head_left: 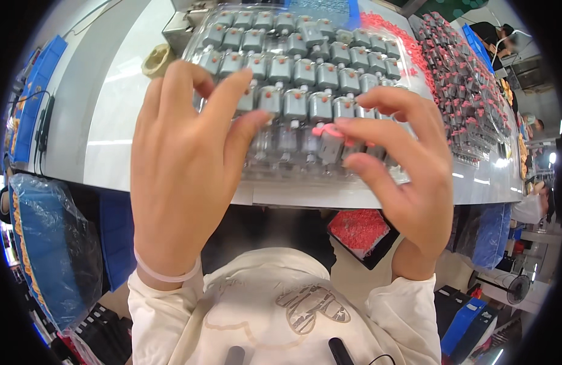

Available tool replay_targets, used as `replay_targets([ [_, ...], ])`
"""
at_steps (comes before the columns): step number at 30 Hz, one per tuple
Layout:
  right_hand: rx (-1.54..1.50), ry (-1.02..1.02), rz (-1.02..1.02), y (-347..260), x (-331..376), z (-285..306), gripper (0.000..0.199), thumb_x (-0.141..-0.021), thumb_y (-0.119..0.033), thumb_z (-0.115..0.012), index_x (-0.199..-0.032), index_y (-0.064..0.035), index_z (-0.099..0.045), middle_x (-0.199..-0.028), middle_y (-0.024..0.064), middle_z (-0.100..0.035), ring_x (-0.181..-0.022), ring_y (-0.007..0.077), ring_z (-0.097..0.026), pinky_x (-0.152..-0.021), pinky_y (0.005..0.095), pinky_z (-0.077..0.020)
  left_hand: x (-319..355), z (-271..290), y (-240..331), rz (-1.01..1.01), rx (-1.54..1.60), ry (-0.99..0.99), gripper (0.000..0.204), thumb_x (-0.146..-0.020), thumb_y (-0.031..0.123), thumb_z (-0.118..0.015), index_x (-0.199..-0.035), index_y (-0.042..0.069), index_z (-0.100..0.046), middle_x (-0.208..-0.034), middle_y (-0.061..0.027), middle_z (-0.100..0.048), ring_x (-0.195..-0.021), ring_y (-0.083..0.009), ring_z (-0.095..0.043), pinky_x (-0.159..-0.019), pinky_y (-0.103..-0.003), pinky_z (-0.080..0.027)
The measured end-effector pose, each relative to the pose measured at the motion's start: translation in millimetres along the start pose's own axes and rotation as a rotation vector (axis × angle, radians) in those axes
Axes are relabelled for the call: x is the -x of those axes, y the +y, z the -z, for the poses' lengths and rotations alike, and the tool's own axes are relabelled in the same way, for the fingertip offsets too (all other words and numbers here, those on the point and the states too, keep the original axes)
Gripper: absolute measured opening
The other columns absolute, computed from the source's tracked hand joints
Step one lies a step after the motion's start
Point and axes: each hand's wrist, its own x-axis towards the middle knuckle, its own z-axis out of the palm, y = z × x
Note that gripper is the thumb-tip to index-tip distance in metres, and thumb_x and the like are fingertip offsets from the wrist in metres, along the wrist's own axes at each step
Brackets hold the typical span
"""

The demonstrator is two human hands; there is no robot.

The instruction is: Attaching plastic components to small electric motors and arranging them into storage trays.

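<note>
My left hand (pixel 186 143) is over the left part of a clear plastic tray (pixel 268 163), its thumb and forefinger apart with nothing seen between them. Rows of small grey box-shaped parts (pixel 295 103), most with an orange-red dot and a pale tip, fill much of the tray. At the front row, my right hand (pixel 408 152) has its fingers spread. Its forefinger reaches the pink piece (pixel 328 130) on top of a tilted grey part (pixel 331 149); the thumb tip is close beside that part. More grey parts in that row are partly hidden behind the right fingers.
Loose pink pieces (pixel 390 30) lie behind the tray. A large pile of grey parts with pink pieces (pixel 463 85) stands to the right. A beige roll-like ring (pixel 157 61) sits at the far left. Below the table edge is a dark box of pink-red bits (pixel 361 231).
</note>
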Motion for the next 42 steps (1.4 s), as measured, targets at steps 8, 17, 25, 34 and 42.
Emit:
replay_targets([
  [8,-0.058,0.286,-0.548,137,14,40,0.016,-0.085,-0.014,-0.057,-0.092,-0.0008,-0.062,-0.087,0.0004,-0.059,-0.078,0.0062,-0.051,-0.069,0.0192,-0.0384,0,-12,-2,0.053,0.197,0.044,0.038,-0.065,0.018,-0.073,-0.094,0.003,-0.053,-0.088,-0.0078,-0.048,-0.08,-0.0224,-0.046,-0.071,-0.03,-0.039],
  [17,0.224,0.093,-0.244,295,19,-20,0.018,-0.077,-0.009,-0.059,-0.093,-0.0024,-0.063,-0.085,0.0081,-0.06,-0.079,0.02,-0.055,-0.072,0.0285,-0.0426,15,-11,-10,0.213,0.791,0.348,0.027,-0.083,0.003,-0.058,-0.108,-0.004,-0.05,-0.105,-0.0236,-0.055,-0.08,-0.0246,-0.062,-0.063,-0.023,-0.049],
  [25,0.356,-0.058,-0.23,288,6,-25,0.013,-0.077,-0.013,-0.06,-0.079,-0.0008,-0.061,-0.08,0.0097,-0.058,-0.076,0.0248,-0.052,-0.07,0.0334,-0.0414,67,0,-16,0.013,1.613,0.03,0.029,-0.086,0.021,-0.058,-0.106,0.001,-0.053,-0.105,-0.0265,-0.052,-0.075,-0.0262,-0.064,-0.052,-0.027,-0.051],
  [34,-0.385,0.216,-0.551,167,27,17,0.019,-0.087,-0.017,-0.052,-0.081,0.0004,-0.056,-0.072,0.0008,-0.05,-0.066,0.0087,-0.045,-0.062,0.023,-0.036,99,-13,26,0.66,1.888,-0.329,0.037,-0.079,0.021,-0.068,-0.1,-0.005,-0.051,-0.091,-0.0242,-0.055,-0.063,-0.0256,-0.062,-0.049,-0.028,-0.051],
  [42,-0.747,0.157,-0.239,41,61,41,0.02,-0.085,-0.018,-0.057,-0.078,-0.0021,-0.046,-0.078,0.0116,-0.052,-0.065,0.0149,-0.052,-0.057,0.0267,-0.0432,103,-25,24,0.686,2.056,-0.438,0.038,-0.078,-0.001,-0.063,-0.112,-0.007,-0.048,-0.1,-0.0191,-0.059,-0.086,-0.024,-0.061,-0.078,-0.034,-0.051],
])
